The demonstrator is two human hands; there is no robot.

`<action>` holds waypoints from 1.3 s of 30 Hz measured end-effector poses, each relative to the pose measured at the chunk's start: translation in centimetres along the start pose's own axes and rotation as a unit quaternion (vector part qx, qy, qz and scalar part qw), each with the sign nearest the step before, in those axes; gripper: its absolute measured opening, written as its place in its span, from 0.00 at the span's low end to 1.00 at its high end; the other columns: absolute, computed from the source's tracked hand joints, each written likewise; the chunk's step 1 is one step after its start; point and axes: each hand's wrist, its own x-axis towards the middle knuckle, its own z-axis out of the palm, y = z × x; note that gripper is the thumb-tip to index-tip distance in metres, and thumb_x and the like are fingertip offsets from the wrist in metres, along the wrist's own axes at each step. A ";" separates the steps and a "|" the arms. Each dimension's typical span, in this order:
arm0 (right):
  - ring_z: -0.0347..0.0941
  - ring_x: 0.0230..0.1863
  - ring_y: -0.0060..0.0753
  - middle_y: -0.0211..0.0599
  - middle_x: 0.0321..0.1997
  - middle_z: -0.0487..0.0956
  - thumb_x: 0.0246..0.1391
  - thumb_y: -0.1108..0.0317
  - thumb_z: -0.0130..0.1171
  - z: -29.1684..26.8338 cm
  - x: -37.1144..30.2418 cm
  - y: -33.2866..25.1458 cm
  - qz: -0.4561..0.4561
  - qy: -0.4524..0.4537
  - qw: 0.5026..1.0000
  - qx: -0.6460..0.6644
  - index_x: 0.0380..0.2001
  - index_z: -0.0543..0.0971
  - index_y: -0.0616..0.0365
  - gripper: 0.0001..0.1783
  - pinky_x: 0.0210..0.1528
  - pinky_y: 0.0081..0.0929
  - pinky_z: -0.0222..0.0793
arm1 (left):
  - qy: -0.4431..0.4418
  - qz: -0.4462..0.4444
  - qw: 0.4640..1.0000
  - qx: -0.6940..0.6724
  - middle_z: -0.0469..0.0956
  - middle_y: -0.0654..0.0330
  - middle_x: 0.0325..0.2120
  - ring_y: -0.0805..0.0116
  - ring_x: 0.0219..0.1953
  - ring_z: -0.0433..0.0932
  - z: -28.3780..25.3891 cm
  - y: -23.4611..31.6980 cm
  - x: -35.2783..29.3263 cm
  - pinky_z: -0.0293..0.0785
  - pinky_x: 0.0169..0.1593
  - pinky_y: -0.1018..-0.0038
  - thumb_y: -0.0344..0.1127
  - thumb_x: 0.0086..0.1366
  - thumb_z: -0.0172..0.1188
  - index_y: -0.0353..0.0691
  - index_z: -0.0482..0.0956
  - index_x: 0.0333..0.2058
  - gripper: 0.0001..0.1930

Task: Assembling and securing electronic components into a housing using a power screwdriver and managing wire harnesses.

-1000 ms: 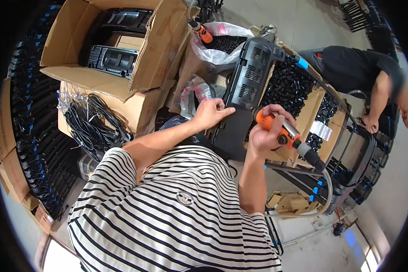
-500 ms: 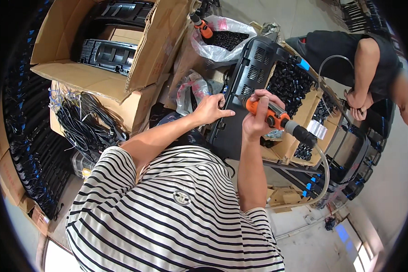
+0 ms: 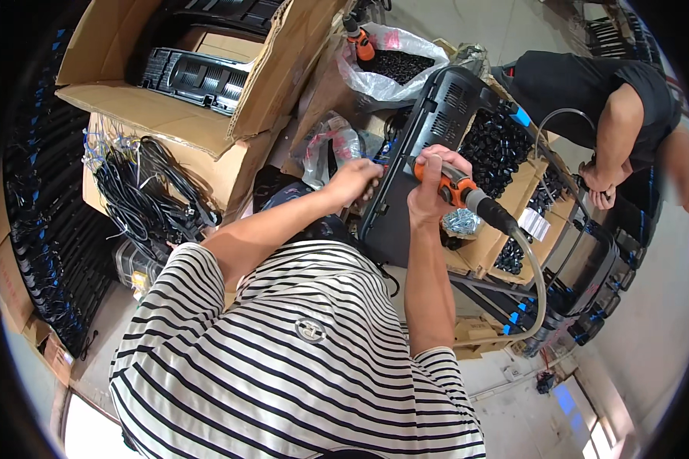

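A big brown box (image 3: 272,92) stands at 10 o'clock. The long black panel (image 3: 396,195) lies at 1 o'clock. At 2 o'clock is a tray (image 3: 513,222) of black bits (image 3: 497,141). My left hand (image 3: 350,183), at 12 o'clock, curls by the panel's left edge; I can't tell if it pinches anything. At 2 o'clock, my right hand (image 3: 430,191) wraps around an orange tool (image 3: 459,191) over the panel.

A pale grey floor (image 3: 478,27) ran to the upper edge. A whitish wall (image 3: 658,283) curved along the right rim. White glare (image 3: 92,432) filled the lower left corner; a bluish patch (image 3: 567,402) showed lower right.
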 end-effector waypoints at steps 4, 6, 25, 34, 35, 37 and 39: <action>0.72 0.28 0.28 0.45 0.32 0.77 0.54 0.78 0.57 0.1 -0.3 -0.2 0.023 0.001 1.000 0.004 0.36 0.70 0.62 0.08 0.35 0.26 0.72 | -0.006 -0.110 0.972 -0.209 0.77 0.61 0.26 0.70 0.28 0.76 -1.8 1.3 -2.5 0.74 0.32 0.75 0.35 0.69 0.50 0.32 0.76 0.39 0.11; 0.72 0.28 0.29 0.46 0.32 0.77 0.54 0.78 0.57 -0.1 -0.1 0.0 0.030 0.007 1.000 0.004 0.36 0.70 0.62 0.08 0.35 0.26 0.72 | 0.002 -0.119 0.967 -0.225 0.77 0.61 0.27 0.71 0.30 0.77 -2.4 1.5 -3.6 0.74 0.33 0.76 0.33 0.71 0.46 0.32 0.76 0.41 0.12; 0.69 0.29 0.34 0.49 0.32 0.76 0.61 0.62 0.50 -5.2 -6.3 -12.9 0.010 0.068 0.994 0.090 0.37 0.71 0.60 0.11 0.35 0.35 0.68 | -0.206 -0.062 0.968 -0.129 0.79 0.52 0.35 0.66 0.33 0.79 0.7 1.2 -10.1 0.76 0.37 0.76 0.39 0.73 0.46 0.28 0.73 0.47 0.17; 0.69 0.29 0.35 0.49 0.31 0.75 0.61 0.56 0.49 -10.9 -12.9 -18.7 -0.028 0.121 0.989 0.082 0.39 0.69 0.60 0.16 0.35 0.35 0.67 | -0.194 -0.108 0.965 -0.140 0.79 0.49 0.38 0.57 0.40 0.81 8.9 -0.2 -14.7 0.79 0.46 0.70 0.36 0.72 0.48 0.28 0.73 0.45 0.14; 0.69 0.29 0.35 0.49 0.31 0.75 0.61 0.56 0.49 -11.5 -13.4 -19.1 -0.031 0.130 0.988 0.083 0.39 0.69 0.60 0.16 0.35 0.35 0.67 | -0.187 -0.113 0.967 -0.134 0.79 0.49 0.37 0.57 0.39 0.81 9.5 -0.6 -15.2 0.78 0.45 0.70 0.36 0.72 0.48 0.29 0.74 0.44 0.14; 0.69 0.28 0.35 0.49 0.30 0.75 0.61 0.56 0.49 -12.6 -14.5 -19.7 -0.038 0.147 0.985 0.085 0.39 0.69 0.60 0.16 0.35 0.35 0.67 | -0.174 -0.121 0.970 -0.122 0.80 0.50 0.36 0.58 0.38 0.81 10.5 -1.5 -15.9 0.78 0.43 0.70 0.36 0.72 0.47 0.30 0.74 0.43 0.14; 0.70 0.28 0.35 0.49 0.30 0.75 0.60 0.56 0.49 -13.8 -15.4 -19.9 -0.050 0.144 0.983 0.101 0.39 0.69 0.59 0.16 0.35 0.35 0.67 | -0.181 -0.124 0.969 -0.116 0.80 0.51 0.37 0.60 0.38 0.81 11.0 -2.6 -16.2 0.78 0.43 0.71 0.36 0.72 0.48 0.30 0.74 0.43 0.13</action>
